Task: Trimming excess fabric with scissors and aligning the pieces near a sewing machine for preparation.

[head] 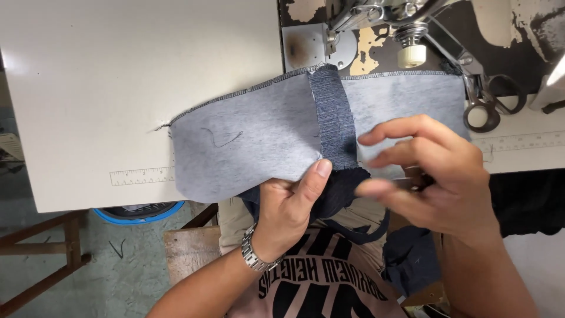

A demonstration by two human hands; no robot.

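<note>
In the head view, grey fabric point(247, 141) lying across the table point(118, 70) edge is being pinched by the closed left hand point(288, 206), while the half-curled right hand point(429, 176) is hovering over it, scissors point(485, 103) lying nearby beside the sewing machine point(376, 17).

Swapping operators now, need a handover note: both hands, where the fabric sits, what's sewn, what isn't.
Left hand: pinching the near edge of the grey fabric piece, thumb on top by the darker ribbed band.
Right hand: hovering over the fabric's right part, fingers curled around something small; cannot tell what.
Fabric lies flat on the sewing table, far edge at the machine's presser foot. Scissors at right.
Done: far edge shows overlock stitching.
Left: near edge looks unstitched; loose thread on the fabric.
</note>
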